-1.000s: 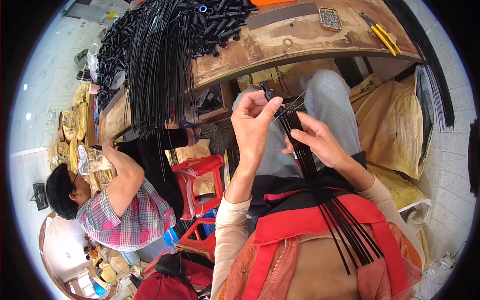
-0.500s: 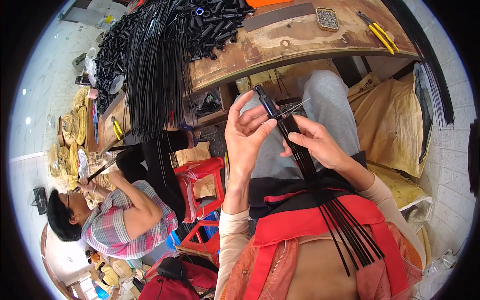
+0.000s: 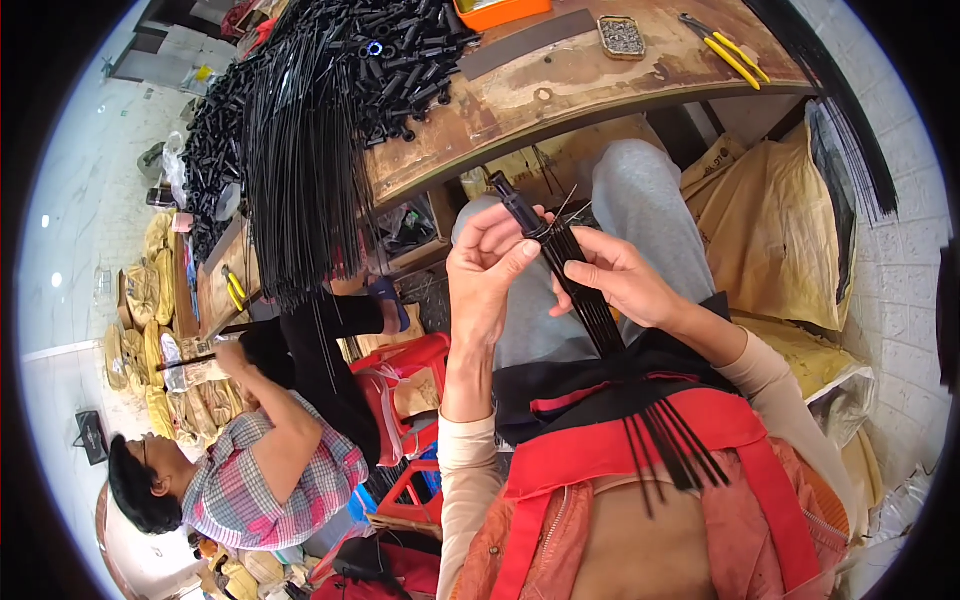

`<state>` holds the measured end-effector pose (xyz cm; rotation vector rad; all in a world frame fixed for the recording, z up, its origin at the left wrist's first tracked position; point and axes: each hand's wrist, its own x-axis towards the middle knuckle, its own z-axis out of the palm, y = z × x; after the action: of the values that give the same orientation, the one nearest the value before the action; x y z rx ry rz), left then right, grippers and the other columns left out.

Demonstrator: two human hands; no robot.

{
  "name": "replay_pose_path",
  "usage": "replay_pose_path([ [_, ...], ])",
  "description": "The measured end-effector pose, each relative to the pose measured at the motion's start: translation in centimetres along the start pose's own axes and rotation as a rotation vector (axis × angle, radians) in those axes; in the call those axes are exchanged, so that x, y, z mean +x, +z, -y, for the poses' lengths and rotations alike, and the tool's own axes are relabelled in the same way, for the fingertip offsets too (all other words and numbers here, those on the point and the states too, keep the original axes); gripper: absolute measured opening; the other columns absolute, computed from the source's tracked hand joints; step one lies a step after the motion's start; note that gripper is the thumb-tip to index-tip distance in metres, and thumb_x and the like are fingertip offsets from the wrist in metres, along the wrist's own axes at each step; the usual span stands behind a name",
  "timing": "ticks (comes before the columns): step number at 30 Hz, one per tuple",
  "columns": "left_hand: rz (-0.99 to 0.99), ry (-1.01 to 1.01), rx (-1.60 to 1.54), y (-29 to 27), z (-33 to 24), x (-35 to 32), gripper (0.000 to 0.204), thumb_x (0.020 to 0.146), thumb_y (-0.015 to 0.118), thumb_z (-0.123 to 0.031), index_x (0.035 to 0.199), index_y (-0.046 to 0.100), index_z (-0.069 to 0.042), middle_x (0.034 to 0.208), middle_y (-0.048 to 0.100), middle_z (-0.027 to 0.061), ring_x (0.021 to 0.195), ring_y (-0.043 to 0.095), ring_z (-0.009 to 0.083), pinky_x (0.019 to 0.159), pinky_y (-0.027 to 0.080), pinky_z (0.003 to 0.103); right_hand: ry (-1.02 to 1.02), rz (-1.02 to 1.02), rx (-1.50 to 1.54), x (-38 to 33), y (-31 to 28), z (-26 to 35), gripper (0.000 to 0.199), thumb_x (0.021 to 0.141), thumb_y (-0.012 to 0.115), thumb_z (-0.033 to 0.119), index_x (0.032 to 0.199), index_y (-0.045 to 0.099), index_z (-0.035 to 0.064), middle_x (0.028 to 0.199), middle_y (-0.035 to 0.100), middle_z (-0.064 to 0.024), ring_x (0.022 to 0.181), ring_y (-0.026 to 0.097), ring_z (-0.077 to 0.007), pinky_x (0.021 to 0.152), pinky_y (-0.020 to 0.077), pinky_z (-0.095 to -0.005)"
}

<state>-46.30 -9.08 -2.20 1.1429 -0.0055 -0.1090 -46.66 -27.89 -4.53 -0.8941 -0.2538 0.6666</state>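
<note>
A black plastic tube (image 3: 517,208), shaped like an umbrella runner, points up and away over my lap. My left hand (image 3: 478,285) is closed on it, thumb at its collar and fingers curled behind. Thin black rods (image 3: 590,315) fan from the collar toward my waist, their loose ends over my red apron (image 3: 600,450). My right hand (image 3: 630,285) grips the rod bundle just below the collar, thumb on top. Thin wire ends (image 3: 568,203) stick out beside the collar, above my right fingers.
Ahead, the wooden bench (image 3: 540,95) carries a heap of black plastic tubes (image 3: 400,70), hanging black rods (image 3: 300,190), a tin of small metal bits (image 3: 622,38) and yellow-handled pliers (image 3: 735,60). A person (image 3: 270,450) works at left, near a red stool (image 3: 400,400).
My left fingers have drawn in around the tube. The wire ends have swung to point more upward. The tube and rods shift slightly left in view, and the other person's arms have moved.
</note>
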Motion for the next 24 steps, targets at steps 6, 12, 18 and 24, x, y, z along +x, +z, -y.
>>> replay_pose_path([
  [6,0.085,-0.011,-0.173,-0.3,0.1,-0.5,0.047,0.083,0.071,-0.001,0.125,0.052,-0.001,0.121,0.063,0.0175,0.113,0.061,0.0237,0.103,0.042,0.038,-0.044,0.014,-0.043,-0.2,0.6,-0.2,0.028,0.101,0.050,0.015,0.124,0.049,0.0001,0.092,0.058,-0.0080,0.080,0.061,-0.0146,0.083,0.0570,-0.0410],
  [12,0.130,-0.057,-0.332,1.0,0.8,-0.5,0.048,0.085,0.071,-0.008,0.128,0.051,0.000,0.121,0.062,0.0134,0.111,0.059,0.0220,0.105,0.039,0.037,-0.021,0.124,0.123,-0.1,-0.4,-0.3,0.030,0.101,0.050,0.014,0.128,0.047,0.0001,0.090,0.058,-0.0072,0.079,0.061,-0.0140,0.083,0.0570,-0.0403],
  [18,0.089,0.015,-0.154,-0.1,0.2,-0.7,0.047,0.084,0.072,-0.007,0.126,0.053,0.000,0.119,0.064,0.0113,0.111,0.059,0.0175,0.104,0.039,0.034,-0.082,0.062,-0.044,0.0,0.2,-0.4,0.033,0.101,0.051,0.015,0.129,0.047,0.0000,0.089,0.058,-0.0056,0.079,0.061,-0.0133,0.083,0.0570,-0.0392],
  [24,0.085,-0.029,-0.195,0.3,0.3,-0.8,0.046,0.085,0.071,-0.008,0.126,0.052,0.001,0.120,0.063,0.0112,0.112,0.058,0.0175,0.103,0.039,0.033,-0.032,0.062,0.027,-0.2,-0.1,-0.2,0.033,0.101,0.051,0.015,0.130,0.047,0.0003,0.090,0.057,-0.0056,0.079,0.059,-0.0128,0.084,0.0567,-0.0401],
])
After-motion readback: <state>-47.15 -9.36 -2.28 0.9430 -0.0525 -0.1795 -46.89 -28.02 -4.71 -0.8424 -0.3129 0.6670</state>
